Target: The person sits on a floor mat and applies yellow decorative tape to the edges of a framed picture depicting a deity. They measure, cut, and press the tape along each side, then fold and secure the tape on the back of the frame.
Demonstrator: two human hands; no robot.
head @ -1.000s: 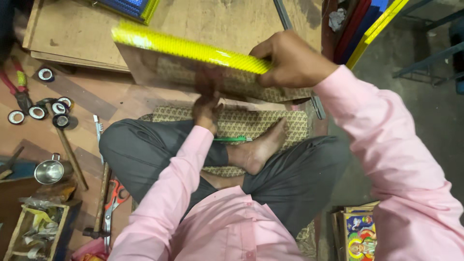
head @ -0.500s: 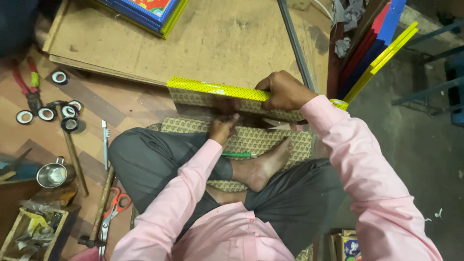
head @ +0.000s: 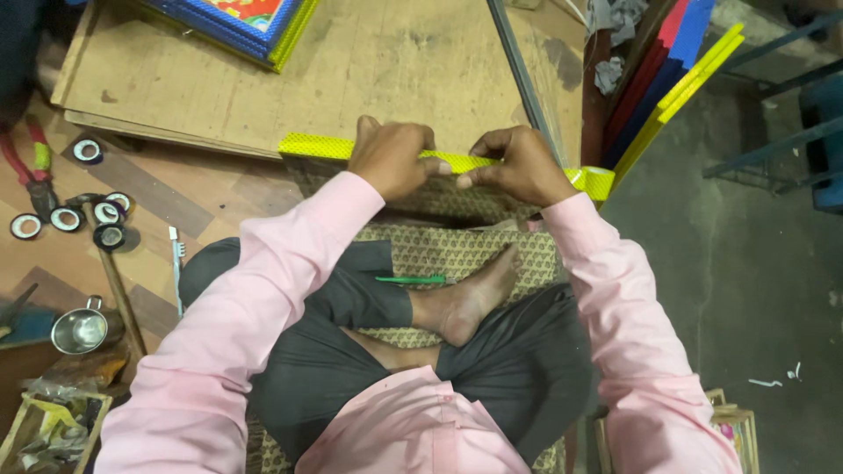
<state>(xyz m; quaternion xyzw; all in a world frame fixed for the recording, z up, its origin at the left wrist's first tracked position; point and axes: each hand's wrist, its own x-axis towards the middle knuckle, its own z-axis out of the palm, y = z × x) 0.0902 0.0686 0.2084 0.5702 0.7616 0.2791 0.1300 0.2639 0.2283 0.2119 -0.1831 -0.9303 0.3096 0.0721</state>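
Illumination is even and moderately bright at frame center. The upper left and far right fall darker. Shadows are soft, pooling beneath the arms. Focus is sharp at center; slight wide-angle stretching appears along the lower edge.

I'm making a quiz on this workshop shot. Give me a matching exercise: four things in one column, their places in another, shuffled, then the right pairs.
Things:
1. yellow frame
2. green pen
3. metal cup
4. tape rolls

Places:
A. on the floor at far left, near red-handled pliers
B. on the patterned mat by the bare foot
C. held on edge by the left hand and right hand
D. at lower left, beside a wooden stick

Pairs: 1-C, 2-B, 3-D, 4-A
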